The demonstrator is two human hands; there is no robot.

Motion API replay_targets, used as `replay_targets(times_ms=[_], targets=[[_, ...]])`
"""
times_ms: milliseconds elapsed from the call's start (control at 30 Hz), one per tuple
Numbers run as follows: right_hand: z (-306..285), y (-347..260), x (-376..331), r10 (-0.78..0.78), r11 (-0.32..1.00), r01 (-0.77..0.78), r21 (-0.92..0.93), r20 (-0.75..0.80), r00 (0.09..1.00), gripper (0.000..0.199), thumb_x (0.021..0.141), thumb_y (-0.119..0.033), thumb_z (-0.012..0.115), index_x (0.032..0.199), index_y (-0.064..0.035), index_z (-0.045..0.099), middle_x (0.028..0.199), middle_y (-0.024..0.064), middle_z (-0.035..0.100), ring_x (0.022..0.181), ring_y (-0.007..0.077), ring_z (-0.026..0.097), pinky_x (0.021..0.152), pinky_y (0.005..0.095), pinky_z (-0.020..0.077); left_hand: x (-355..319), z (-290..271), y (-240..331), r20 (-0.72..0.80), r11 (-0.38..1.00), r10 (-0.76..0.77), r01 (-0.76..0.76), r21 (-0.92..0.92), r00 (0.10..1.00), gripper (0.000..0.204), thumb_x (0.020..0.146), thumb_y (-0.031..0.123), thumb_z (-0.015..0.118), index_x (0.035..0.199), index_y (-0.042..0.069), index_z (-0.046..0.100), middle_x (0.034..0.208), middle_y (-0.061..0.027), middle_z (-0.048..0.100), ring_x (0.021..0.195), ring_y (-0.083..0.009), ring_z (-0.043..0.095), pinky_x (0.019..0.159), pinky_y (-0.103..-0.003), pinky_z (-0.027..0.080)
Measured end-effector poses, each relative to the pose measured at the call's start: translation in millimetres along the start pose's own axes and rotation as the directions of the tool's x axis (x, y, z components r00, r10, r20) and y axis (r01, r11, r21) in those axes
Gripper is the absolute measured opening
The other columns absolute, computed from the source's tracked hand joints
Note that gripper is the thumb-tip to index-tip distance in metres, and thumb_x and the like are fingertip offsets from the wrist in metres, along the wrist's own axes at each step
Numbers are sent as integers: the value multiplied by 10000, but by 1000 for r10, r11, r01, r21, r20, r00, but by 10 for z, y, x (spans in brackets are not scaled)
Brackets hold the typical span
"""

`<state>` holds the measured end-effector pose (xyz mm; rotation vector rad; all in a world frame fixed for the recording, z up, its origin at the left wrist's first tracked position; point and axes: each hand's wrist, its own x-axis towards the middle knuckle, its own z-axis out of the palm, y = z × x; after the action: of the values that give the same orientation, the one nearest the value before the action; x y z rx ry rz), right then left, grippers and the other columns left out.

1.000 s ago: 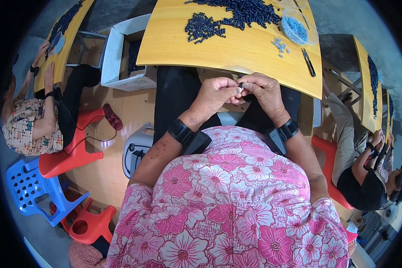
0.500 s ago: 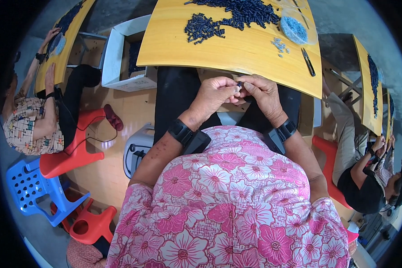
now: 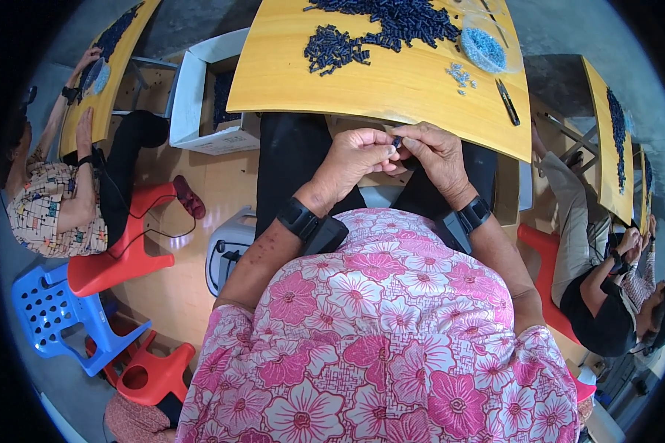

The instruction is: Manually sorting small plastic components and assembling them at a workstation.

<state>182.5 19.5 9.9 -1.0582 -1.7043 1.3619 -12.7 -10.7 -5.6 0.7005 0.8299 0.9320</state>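
Head view: a small dark piece (image 3: 397,140) is still pinched between both closed hands, left hand (image 3: 355,159) and right hand (image 3: 436,151); nothing has shifted, so the fitting continues below the table (image 3: 288,74) edge.

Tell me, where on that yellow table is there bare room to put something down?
The near-left part of the yellow table is bare, between its front edge and the pile of dark small parts. The far right is crowded: a clear bag of bluish bits, loose pieces, and a dark cutter.

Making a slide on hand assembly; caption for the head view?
Both hands, left hand and right hand, pinch a small dark part at the yellow table edge.
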Motion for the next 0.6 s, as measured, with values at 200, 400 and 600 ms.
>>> replay_targets(times_ms=[200, 400, 600], targets=[[-26, 77, 19, 51, 997, -52, 64, 12, 999, 200, 929, -91, 596, 1078, -35, 715, 916, 17, 679, 744, 69, 620, 601, 196, 507, 4, 27, 30, -25, 995, 23, -21, 98, 999, 194, 932, 93, 635, 1078, -34, 635, 951, -88, 678, 828, -129, 652, 793, -252, 554], [-4, 19, 22, 160, 969, -157, 190, 4, 987, 197, 942, -148, 593, 1043, -38, 722, 813, 24, 687, 702, 66, 618, 577, 202, 501, 4, 16, 35, -30, 993, 37, -33, 117, 999, 190, 923, 92, 646, 1069, -30, 640, 939, -90, 687, 814, -120, 651, 771, -236, 547], [-4, 36, 21, 228, 940, -226, 258, 20, 973, 190, 941, -159, 601, 1016, -36, 725, 758, 19, 679, 638, 69, 603, 539, 198, 480, -23, 56, 75, -47, 987, 51, -43, 152, 998, 192, 922, 93, 647, 1069, -31, 641, 946, -90, 691, 817, -119, 653, 764, -231, 545]])
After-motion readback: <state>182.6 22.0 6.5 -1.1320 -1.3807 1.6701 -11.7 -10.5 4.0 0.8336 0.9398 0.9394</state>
